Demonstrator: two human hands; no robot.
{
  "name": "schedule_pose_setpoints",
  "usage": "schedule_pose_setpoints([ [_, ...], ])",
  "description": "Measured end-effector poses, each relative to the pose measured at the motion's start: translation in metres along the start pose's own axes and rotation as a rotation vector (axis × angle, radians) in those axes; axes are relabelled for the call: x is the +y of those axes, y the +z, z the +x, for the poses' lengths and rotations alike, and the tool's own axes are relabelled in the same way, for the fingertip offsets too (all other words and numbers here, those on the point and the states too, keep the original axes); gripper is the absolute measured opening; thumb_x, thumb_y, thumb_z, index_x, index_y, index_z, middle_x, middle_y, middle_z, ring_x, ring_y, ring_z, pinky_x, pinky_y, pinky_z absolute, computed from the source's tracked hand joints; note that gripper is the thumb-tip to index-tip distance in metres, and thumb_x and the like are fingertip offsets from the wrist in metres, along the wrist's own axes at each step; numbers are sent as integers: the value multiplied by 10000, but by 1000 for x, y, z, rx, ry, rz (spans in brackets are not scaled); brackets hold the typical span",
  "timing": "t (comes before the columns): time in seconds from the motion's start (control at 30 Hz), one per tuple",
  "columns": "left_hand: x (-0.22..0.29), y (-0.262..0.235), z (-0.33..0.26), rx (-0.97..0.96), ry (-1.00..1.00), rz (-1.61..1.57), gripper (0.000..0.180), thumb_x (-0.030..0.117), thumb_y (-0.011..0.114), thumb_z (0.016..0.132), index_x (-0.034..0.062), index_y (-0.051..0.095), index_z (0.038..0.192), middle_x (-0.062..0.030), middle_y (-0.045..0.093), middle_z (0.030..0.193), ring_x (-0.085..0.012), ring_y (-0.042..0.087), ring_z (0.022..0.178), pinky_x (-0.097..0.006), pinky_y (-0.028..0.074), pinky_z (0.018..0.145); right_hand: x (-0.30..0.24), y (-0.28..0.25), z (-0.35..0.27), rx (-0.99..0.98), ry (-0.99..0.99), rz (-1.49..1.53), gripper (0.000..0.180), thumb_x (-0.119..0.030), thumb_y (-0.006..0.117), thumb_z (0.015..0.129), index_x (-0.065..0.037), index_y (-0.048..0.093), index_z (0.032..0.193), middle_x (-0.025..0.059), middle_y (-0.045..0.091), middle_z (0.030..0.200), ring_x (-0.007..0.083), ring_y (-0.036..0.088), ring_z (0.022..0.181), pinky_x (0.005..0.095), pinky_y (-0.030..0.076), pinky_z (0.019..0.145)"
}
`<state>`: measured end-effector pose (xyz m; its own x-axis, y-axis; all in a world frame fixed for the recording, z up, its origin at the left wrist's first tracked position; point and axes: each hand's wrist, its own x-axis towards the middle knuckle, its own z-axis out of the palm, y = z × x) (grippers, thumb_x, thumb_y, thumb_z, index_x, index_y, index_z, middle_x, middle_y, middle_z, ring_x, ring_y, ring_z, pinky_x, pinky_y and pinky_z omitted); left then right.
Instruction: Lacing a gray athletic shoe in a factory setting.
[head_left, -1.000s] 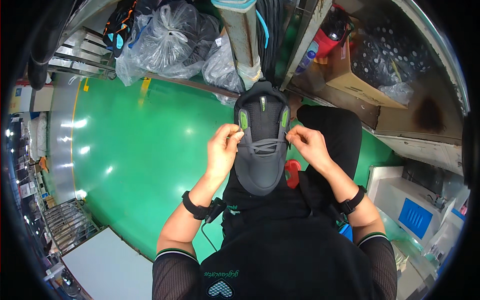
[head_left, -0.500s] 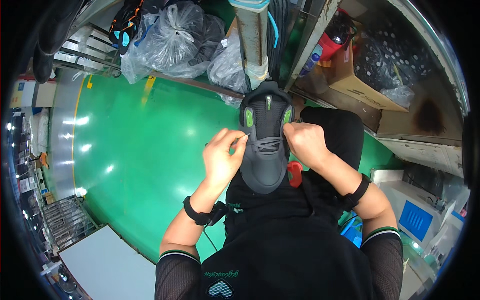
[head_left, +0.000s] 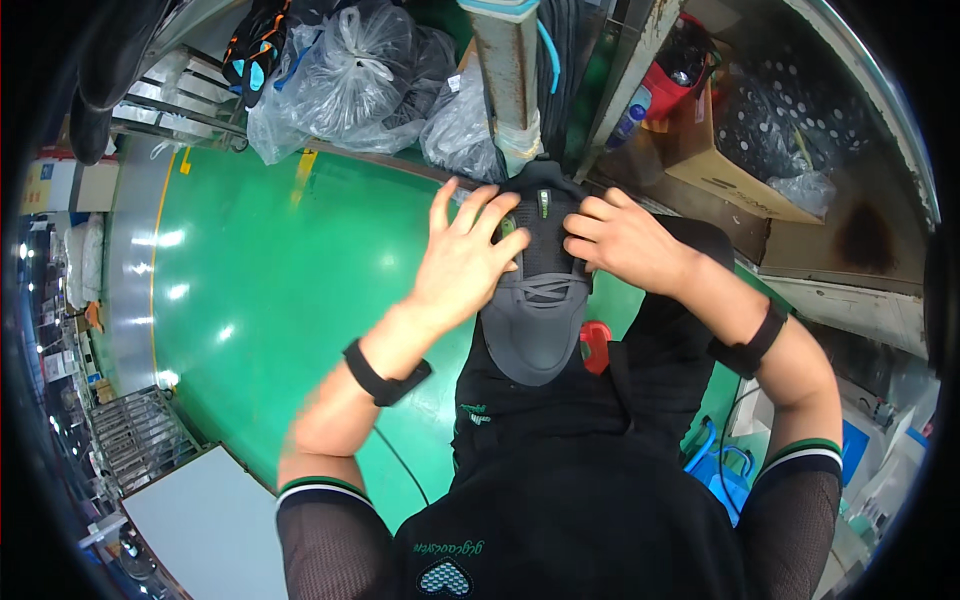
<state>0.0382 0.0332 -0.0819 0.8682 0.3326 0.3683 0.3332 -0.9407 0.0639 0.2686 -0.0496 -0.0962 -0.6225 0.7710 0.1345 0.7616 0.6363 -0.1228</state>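
A dark grey lace-up sneaker (head_left: 538,335) lies between my hands over my lap, toe towards me. Crossed grey laces (head_left: 545,290) span its lower throat, and the tongue (head_left: 545,235) carries a small green tab. My left hand (head_left: 462,255) is open, fingers spread, with its fingertips at the shoe's left eyelet edge and over part of a green patch. On the opposite edge my right hand (head_left: 628,243) has its fingers bent and closed in against the upper. What lies between that hand's fingertips is hidden, and the lace ends cannot be made out.
Just beyond the shoe's heel stands a metal post (head_left: 505,75). Clear plastic bags (head_left: 360,75) fill a low shelf at far left; a cardboard box (head_left: 730,180) sits on a shelf at far right. A red object (head_left: 596,347) lies beside the shoe, and a blue stool (head_left: 718,475) is at lower right.
Both hands have moved away from me along the shoe, towards its collar. My left hand has gone from a pinch on a lace to spread fingers; my right fist has loosened into bent fingers.
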Motion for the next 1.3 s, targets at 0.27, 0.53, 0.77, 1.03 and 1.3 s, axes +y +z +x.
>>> schedule_pose_setpoints([
  [0.27, -51, 15, 21, -637, 135, -434, 179, 261, 760, 691, 95, 696, 712, -1, 534, 835, -251, 479, 1000, -395, 356, 939, 8, 13, 7, -179, 178, 272, 209, -306, 730, 700, -100, 694, 699, -16, 542, 813, 194, 505, 932, 367, 421, 741],
  [0.53, -13, 25, 12, -288, -735, -1196, 86, 161, 710, 762, 85, 688, 797, -19, 556, 850, -234, 481, 1002, -371, 342, 923, -21, 39, 4, 251, 506, 529, 47, -140, 704, 681, -114, 670, 661, 23, 546, 816, 247, 487, 861, 392, 411, 723],
  [0.77, 9, 20, 27, -323, 228, 141, 135, 204, 674, 716, 75, 637, 730, -40, 532, 818, -214, 532, 964, -514, 287, 1063, -138, -16, -18, 255, 5, 1065, 157, -135, 726, 736, -72, 586, 704, 36, 471, 779, 213, 473, 748, 329, 424, 633],
  [1.03, 33, 44, 22, -110, -12, -48, 164, 220, 674, 765, 68, 616, 765, -60, 534, 835, -264, 521, 970, -527, 324, 1000, -112, -14, -42, 469, 292, 1113, 152, -201, 663, 864, -61, 602, 861, 51, 585, 740, 222, 598, 627, 333, 466, 572],
  [1.3, 10, 30, 34, -339, 180, -17, 168, 183, 697, 734, 54, 600, 690, -44, 525, 815, -243, 522, 956, -508, 339, 1021, -99, -12, -52, 394, 847, 1567, 148, -146, 564, 954, -21, 577, 875, -15, 499, 607, 55, 457, 566, 244, 380, 534],
])
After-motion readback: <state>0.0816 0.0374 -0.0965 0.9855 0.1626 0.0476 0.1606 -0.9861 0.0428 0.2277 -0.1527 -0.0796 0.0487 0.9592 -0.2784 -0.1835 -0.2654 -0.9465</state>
